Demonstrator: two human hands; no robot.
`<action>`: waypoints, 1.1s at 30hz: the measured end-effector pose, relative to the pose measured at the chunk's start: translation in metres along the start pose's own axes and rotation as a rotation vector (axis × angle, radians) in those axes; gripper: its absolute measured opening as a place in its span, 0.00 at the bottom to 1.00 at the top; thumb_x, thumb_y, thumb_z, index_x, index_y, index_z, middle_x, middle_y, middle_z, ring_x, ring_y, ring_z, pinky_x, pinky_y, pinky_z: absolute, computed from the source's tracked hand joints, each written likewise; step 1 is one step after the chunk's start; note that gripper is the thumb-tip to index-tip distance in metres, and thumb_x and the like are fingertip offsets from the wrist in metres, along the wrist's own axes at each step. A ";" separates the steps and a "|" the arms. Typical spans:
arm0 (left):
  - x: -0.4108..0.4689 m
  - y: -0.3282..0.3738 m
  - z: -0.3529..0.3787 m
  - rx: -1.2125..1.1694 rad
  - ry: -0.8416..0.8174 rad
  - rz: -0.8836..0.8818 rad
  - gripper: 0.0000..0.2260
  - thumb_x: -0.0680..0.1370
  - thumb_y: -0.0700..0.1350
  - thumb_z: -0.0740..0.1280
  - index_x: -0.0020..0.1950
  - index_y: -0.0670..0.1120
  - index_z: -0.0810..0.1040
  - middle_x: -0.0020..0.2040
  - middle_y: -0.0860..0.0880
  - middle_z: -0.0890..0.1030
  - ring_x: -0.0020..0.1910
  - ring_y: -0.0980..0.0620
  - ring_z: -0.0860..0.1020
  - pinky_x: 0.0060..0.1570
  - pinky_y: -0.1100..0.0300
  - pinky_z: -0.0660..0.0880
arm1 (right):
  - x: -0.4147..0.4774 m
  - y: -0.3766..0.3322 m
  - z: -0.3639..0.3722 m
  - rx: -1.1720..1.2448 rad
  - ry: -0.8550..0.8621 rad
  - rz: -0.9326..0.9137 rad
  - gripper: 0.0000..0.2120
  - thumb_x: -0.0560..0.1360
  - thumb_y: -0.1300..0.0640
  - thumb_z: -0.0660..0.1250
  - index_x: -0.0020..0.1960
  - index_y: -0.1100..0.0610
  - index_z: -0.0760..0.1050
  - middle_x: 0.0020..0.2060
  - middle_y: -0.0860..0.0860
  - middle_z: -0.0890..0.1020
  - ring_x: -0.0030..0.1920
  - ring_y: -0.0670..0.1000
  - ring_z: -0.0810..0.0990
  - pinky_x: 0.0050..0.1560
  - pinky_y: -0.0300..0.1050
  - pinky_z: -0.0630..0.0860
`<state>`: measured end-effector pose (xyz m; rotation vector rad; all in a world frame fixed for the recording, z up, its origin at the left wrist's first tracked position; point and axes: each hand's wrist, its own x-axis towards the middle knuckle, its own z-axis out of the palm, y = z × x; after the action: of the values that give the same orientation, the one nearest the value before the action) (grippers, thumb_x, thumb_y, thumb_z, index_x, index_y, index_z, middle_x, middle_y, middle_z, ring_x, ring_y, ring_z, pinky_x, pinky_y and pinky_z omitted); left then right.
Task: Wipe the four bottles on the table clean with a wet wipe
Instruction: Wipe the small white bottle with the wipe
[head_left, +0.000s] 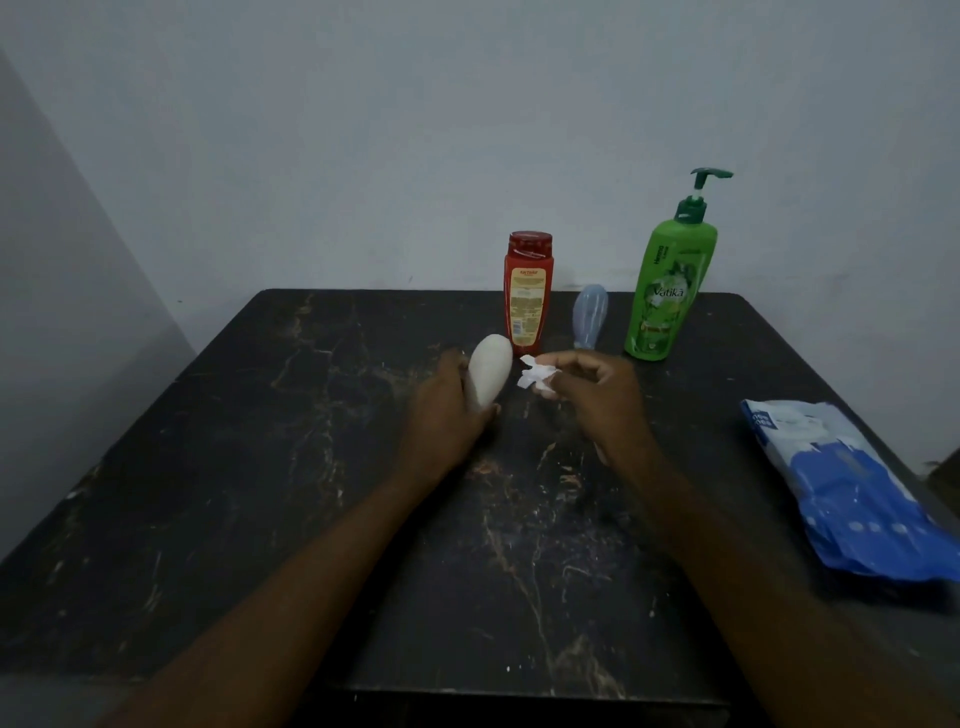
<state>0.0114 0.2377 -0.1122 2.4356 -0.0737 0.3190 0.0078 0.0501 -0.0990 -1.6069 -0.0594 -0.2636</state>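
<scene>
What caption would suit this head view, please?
Left hand holds a white bottle; right hand pinches a wet wipe.

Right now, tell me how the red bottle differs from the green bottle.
The green bottle is taller than the red bottle. The green bottle has a pump top; the red bottle has a flat cap. The red bottle stands to the left of the green bottle. Both stand upright near the far edge of the table.

White bottle (490, 375) base behind left hand (445, 415)
</scene>
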 end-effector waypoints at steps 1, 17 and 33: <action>-0.012 0.004 -0.002 -0.004 -0.019 0.000 0.27 0.72 0.50 0.78 0.67 0.50 0.70 0.66 0.47 0.78 0.63 0.48 0.78 0.56 0.52 0.80 | -0.010 -0.003 -0.004 -0.021 -0.005 -0.010 0.12 0.73 0.69 0.69 0.52 0.58 0.85 0.45 0.49 0.87 0.46 0.48 0.85 0.47 0.40 0.81; -0.110 0.001 -0.004 0.033 -0.018 0.250 0.26 0.69 0.54 0.80 0.63 0.45 0.82 0.53 0.50 0.82 0.49 0.53 0.78 0.49 0.57 0.74 | -0.106 0.014 -0.043 -0.379 -0.029 -0.077 0.11 0.72 0.55 0.76 0.53 0.48 0.83 0.46 0.39 0.84 0.45 0.39 0.83 0.49 0.42 0.81; -0.104 -0.003 -0.005 -0.092 -0.090 0.235 0.17 0.69 0.51 0.80 0.54 0.47 0.84 0.48 0.54 0.78 0.44 0.62 0.75 0.41 0.75 0.66 | -0.114 0.015 -0.024 -0.759 -0.091 -0.320 0.08 0.77 0.61 0.68 0.53 0.57 0.83 0.47 0.48 0.78 0.43 0.48 0.78 0.46 0.45 0.77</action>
<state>-0.0900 0.2406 -0.1360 2.3520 -0.4069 0.3020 -0.1030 0.0396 -0.1358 -2.3661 -0.3192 -0.4996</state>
